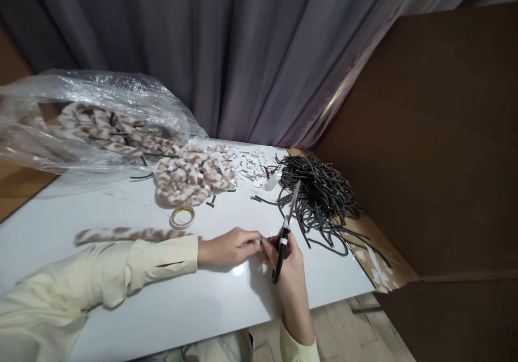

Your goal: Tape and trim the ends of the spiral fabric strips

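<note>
My right hand is closed around black-handled scissors, their blades pointing up and away. Its thumb and finger also meet the fingertips of my left hand. Those left fingers are pinched together on a small pale bit, too small to make out. Behind my left sleeve lies a fuzzy brown-and-white strip; its right end disappears behind the left wrist and hand, so I cannot tell whether it reaches my fingers. A roll of tape lies flat just beyond that forearm.
On the white table sit a heap of fuzzy strips, paper scraps, a small white bottle and a tangle of black cords. A clear plastic bag with more strips stands left. Cardboard rises at right, a curtain behind.
</note>
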Available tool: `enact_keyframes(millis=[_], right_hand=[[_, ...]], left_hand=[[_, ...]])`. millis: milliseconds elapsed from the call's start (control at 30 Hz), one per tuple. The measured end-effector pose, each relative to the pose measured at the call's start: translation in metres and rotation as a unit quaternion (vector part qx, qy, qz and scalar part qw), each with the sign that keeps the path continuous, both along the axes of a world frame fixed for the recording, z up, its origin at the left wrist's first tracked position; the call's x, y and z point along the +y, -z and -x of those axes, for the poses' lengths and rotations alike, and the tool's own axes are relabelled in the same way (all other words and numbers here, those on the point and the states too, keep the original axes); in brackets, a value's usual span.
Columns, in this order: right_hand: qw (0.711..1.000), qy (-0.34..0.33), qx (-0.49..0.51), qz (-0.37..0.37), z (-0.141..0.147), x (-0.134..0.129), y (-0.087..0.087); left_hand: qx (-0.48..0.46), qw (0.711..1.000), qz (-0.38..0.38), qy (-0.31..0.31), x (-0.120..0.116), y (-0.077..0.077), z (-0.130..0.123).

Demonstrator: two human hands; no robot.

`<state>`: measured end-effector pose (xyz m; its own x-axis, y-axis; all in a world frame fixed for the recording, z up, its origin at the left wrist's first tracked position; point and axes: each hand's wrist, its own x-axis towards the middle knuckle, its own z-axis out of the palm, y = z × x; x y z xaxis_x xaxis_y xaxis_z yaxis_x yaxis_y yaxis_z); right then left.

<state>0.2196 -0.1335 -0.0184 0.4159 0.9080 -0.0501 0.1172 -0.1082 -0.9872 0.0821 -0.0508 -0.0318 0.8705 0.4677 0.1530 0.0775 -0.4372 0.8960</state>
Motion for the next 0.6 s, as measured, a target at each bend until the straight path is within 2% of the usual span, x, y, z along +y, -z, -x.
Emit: enact_keyframes(millis=[133,400,600], right_hand=[[1.0,0.02,0.008,-0.006,0.0004,0.0006,0.0037],[0.999,0.045,-0.004,-0.023,-0.0036,-0.0018,0.0074],[0.998,0.052,0.001,-0.018,-0.0059,-0.0027,0.0027]], left_hand=[[0.002,1.0,-0.018,0.012,0.0003,-0.0007,0.0009],[0.009,1.0,0.006,-0.004,0.0002,-0.0001,0.0001],[0.012,1.0,0.013,0.001,0.0009,0.0009,-0.0003]])
